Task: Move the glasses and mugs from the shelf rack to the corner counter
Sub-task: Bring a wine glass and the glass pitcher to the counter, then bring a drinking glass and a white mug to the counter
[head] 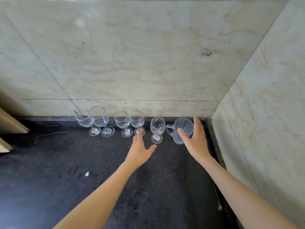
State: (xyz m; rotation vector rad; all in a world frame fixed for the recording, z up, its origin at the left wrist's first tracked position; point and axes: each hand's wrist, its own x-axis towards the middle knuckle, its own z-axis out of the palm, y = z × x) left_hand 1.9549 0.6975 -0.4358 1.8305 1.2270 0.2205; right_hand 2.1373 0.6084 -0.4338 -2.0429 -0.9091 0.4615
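Veined marble wall [132, 63], pale wooden board edge [11, 124] at far left

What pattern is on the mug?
Clear glass mug with curved etched stripes sweeping across its side, seen in the head view.

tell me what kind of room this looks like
Probably a kitchen corner: a dark stone counter meets veined marble wall tiles, and stemmed glasses plus a ribbed glass mug stand along the back wall.

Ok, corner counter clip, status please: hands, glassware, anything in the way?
Left hand open, holding nothing. Right hand open beside glass mug, no grip. Five stemmed glasses upright along the wall on the counter. Nothing in the way.
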